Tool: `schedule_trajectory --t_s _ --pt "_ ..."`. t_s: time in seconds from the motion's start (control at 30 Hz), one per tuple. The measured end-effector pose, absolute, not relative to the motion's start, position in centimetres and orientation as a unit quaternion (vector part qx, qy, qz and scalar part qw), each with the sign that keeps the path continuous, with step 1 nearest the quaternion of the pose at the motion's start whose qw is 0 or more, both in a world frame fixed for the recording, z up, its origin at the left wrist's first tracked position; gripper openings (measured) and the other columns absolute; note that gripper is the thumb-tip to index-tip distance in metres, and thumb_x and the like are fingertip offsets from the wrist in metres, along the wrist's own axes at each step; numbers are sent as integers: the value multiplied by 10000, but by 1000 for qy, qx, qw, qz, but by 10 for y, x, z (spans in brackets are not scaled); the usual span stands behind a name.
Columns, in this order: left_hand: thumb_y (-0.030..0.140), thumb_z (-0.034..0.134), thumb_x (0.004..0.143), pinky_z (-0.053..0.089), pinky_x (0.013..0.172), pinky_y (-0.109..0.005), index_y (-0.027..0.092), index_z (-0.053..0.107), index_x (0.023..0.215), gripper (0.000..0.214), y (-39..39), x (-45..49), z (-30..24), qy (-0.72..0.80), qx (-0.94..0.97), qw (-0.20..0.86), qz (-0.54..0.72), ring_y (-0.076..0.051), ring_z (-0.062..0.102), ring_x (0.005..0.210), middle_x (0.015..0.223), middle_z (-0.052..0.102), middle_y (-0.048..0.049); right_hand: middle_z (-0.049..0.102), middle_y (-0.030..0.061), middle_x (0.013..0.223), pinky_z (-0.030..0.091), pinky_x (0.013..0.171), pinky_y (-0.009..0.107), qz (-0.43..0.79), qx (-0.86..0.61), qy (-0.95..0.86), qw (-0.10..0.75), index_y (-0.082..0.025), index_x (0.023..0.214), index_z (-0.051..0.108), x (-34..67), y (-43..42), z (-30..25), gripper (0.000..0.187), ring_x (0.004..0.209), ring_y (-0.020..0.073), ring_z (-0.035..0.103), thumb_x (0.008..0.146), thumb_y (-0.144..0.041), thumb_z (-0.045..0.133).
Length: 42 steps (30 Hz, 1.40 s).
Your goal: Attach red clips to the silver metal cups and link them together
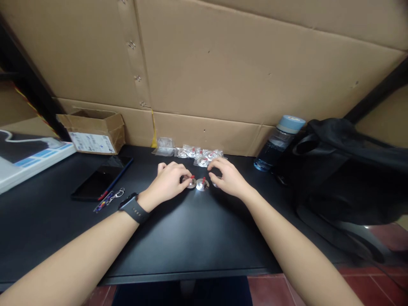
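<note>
Left hand: curled at the left metal disc, red tie showing; grip unclear.
Right hand: fingers curved over the right metal disc, mostly hidden.
Middle metal disc: one, red-tied, on black worktop, between the hands.
Clear packets: several, beyond the hands, near cardboard panel.
Left side: open carton, dark phone, keyring.
Right side: blue-lidded bottle beside black bag.
Left wrist: dark watch.
</note>
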State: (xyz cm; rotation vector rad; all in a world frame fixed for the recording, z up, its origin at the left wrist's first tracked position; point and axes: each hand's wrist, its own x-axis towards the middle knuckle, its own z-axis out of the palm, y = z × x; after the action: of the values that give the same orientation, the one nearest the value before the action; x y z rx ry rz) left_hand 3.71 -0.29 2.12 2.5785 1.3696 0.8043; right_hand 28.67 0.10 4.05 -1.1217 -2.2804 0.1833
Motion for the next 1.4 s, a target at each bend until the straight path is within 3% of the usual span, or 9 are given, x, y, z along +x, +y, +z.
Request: schedule_trajectory --t_s 0.27,0.43,0.6,0.73,0.83,0.93,1.1,1.23,1.4 --pt "386 629 904 269 837 -396 287 754 861 166 1 31 23 438 862 71 246 -250 598 973 922 737 -16 663 66 1043 515 831 334 114 -406 -875 237 -210 1041 677 294 6 34 194 917 198 637 865 -137 639" --pt "392 586 925 306 881 -408 279 748 901 199 2 30 22 423 872 82 232 -247 599 981 933 729 -27 668 67 1036 519 862 342 128 -356 -898 226 -213 1096 693 290 3 36 195 939 200 639 914 -181 633" --pt "432 530 953 331 946 -464 301 736 1073 271 20 12 21 460 859 62 217 -293 566 1184 1219 700 -58 674 72 1057 522 863 345 127 -350 -899 231 -222 1129 700 289 1 37 224 945 199 643 928 -171 615" --pt "506 469 975 321 1020 -553 260 716 1205 418 39 -13 15 547 811 -5 206 -380 444 1353 1489 542 -127 677 75 1060 522 841 331 125 -356 -898 229 -210 1122 699 290 2 37 221 919 191 645 917 -166 628" --pt "573 407 982 309 1045 -622 233 657 1328 546 49 -25 7 590 790 -1 169 -435 362 1411 1582 429 -162 679 77 1050 520 833 331 124 -353 -899 227 -205 1117 697 289 1 37 224 906 189 639 908 -156 633" --pt "599 315 998 300 1074 -632 236 576 1424 617 54 -27 -2 618 771 20 153 -417 337 1438 1618 382 -132 680 78 1054 521 836 326 123 -353 -900 224 -204 1119 696 290 1 37 219 918 190 641 912 -166 632" --pt "606 224 1004 301 1091 -604 245 513 1456 647 57 -23 -7 649 747 39 138 -388 359 1433 1600 423 -94 685 81 1068 519 850 317 120 -358 -901 213 -197 1130 686 292 2 37 218 927 190 650 918 -194 638" --pt "604 310 979 358 1017 -585 247 578 1322 563 57 -23 -4 660 737 44 142 -400 460 1325 1451 588 -116 685 81 1067 508 869 324 115 -374 -898 203 -193 1111 692 294 3 38 207 949 197 652 911 -195 641" --pt "569 382 960 365 982 -571 233 596 1311 531 57 -27 -2 656 741 19 139 -418 462 1314 1428 603 -142 682 79 1050 503 855 315 115 -375 -899 197 -185 1085 696 293 3 39 187 934 192 644 908 -190 639"
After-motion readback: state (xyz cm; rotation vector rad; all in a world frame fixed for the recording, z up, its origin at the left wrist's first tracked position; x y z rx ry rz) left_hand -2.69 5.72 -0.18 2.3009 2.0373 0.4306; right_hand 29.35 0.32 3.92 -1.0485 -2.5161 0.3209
